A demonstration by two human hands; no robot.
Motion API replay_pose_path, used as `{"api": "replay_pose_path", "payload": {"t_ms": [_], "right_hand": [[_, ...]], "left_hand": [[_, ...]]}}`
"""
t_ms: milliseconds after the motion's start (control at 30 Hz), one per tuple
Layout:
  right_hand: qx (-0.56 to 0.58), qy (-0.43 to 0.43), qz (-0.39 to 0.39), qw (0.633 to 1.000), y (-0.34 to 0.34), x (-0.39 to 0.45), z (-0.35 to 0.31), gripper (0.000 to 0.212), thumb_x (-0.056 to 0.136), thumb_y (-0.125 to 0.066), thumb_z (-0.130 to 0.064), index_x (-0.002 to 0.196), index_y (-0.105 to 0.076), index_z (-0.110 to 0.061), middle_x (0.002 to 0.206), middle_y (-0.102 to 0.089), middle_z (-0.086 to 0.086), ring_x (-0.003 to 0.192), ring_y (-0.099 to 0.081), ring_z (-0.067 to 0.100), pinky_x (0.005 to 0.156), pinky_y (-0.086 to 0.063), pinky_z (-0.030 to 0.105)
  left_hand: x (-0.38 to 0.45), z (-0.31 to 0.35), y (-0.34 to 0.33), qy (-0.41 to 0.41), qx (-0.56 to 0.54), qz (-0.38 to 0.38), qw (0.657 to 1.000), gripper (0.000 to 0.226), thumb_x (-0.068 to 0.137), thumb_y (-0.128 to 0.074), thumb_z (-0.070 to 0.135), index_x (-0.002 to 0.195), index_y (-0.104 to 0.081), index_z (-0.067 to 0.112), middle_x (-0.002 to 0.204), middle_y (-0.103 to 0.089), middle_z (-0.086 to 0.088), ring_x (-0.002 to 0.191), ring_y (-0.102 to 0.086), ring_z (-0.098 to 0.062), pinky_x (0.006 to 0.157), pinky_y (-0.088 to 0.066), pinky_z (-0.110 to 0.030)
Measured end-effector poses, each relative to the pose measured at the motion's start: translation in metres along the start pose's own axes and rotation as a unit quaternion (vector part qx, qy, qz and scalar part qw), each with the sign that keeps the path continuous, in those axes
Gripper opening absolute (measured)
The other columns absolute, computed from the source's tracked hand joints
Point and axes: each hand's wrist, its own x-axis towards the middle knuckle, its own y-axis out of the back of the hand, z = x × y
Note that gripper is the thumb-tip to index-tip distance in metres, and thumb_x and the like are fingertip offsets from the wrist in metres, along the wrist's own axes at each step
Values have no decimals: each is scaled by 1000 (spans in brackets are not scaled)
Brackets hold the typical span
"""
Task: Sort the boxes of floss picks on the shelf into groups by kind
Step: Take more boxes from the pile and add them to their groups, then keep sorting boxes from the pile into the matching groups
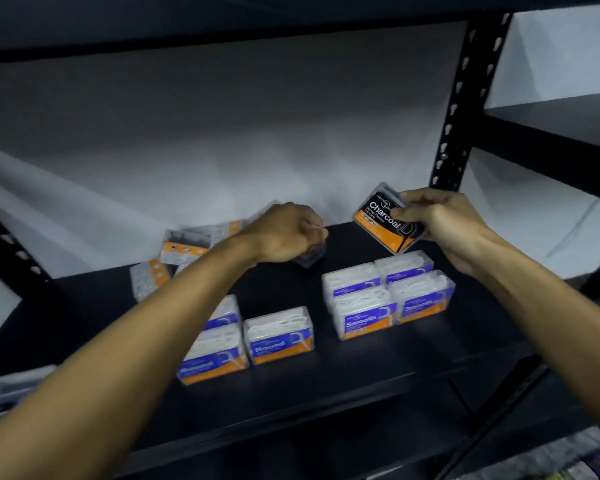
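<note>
From the head camera you see your right hand (pixel 440 226) raised above the black shelf (pixel 326 386), thumb on the label face and fingers wrapped behind a box marked Charcoal (pixel 381 221), which is held tilted and clear of everything below. Your left hand (pixel 288 233) is curled, knuckles up, over a dark box (pixel 310 256) at the back of the shelf; it seems to be closing on it, though the fingertips are hidden and you cannot tell whether the grip is made. Two groups already stand in order — the Smooth boxes (pixel 388 296) packed together just below the right hand, and the Round boxes (pixel 246 341) nearer the front, partly behind your left forearm. A loose heap of unsorted boxes (pixel 184 251) lies tumbled at the back left, some on their sides. These look like thin clear plastic cases, and I judge them light, stiff and rather slick, so one hand per box is plenty. Take each across its short sides or pinch face to back as the right hand does now; squeezing the broad faces hard could pop a lid. Being light, they will likely skid or topple when nudged — set the Charcoal box down flat, well apart from the Smooth group.
</note>
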Motion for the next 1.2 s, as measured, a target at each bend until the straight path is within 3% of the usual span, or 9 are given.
{"api": "replay_pose_path", "payload": {"t_ms": [167,267,367,467,633,733,900,1000,1200], "right_hand": [[-17,20,-96,995,-82,1,-12,30,77,-73,-9,106,-65,-13,89,-72,1,77,-68,13,67,-50,22],[-44,41,-157,986,-133,-6,-19,23,76,-75,-13,95,-66,-22,89,-69,-3,76,-66,10,64,-47,19],[-87,64,-218,970,-182,-15,-26,19,77,-75,-14,86,-65,-26,86,-69,-8,76,-65,6,64,-46,13],[-108,77,-272,953,-226,-27,-32,25,76,-76,-13,97,-66,-21,94,-72,-1,81,-67,8,71,-52,18],[-194,125,-325,917,-283,-39,-33,17,78,-76,-23,87,-65,-31,94,-71,-8,91,-67,11,92,-51,36],[-263,145,-340,891,-306,-46,-32,27,80,-74,-28,106,-65,-30,105,-65,-9,104,-60,11,99,-45,36],[-339,144,-362,857,-332,-55,-23,29,82,-71,-33,110,-64,-29,116,-65,-5,107,-57,14,99,-44,38],[-357,122,-373,847,-340,-57,-17,36,83,-70,-30,118,-61,-28,126,-59,-4,116,-51,15,94,-39,30],[-362,98,-392,840,-352,-58,-5,37,81,-72,-27,117,-64,-24,118,-62,-5,111,-55,14,95,-43,31]], "left_hand": [[-76,-65,55,54,78,72,993,31,95,-58,31,123,-65,19,116,-67,4,109,-61,-13,85,-39,-14],[-124,-107,77,103,108,108,983,33,95,-59,37,120,-67,18,119,-70,-1,107,-64,-19,92,-48,-27],[-171,-140,91,149,125,124,973,41,95,-56,43,125,-64,17,124,-68,-3,115,-62,-20,100,-46,-30],[-211,-166,95,171,146,130,966,49,96,-51,46,132,-59,13,133,-63,-6,123,-57,-22,104,-43,-31],[-258,-202,89,212,173,112,955,55,98,-40,50,141,-49,17,143,-51,-4,133,-45,-21,107,-35,-30],[-277,-215,81,215,185,94,954,59,97,-33,56,144,-42,21,149,-43,1,138,-38,-17,110,-36,-35],[-292,-221,71,208,197,84,954,63,98,-28,57,150,-32,22,156,-31,3,144,-25,-15,115,-29,-35],[-295,-221,66,193,202,91,956,64,99,-26,55,152,-28,21,158,-28,1,145,-21,-14,116,-23,-31],[-298,-224,60,172,201,109,958,63,100,-23,54,152,-27,21,158,-28,2,145,-21,-12,114,-22,-27]]}}
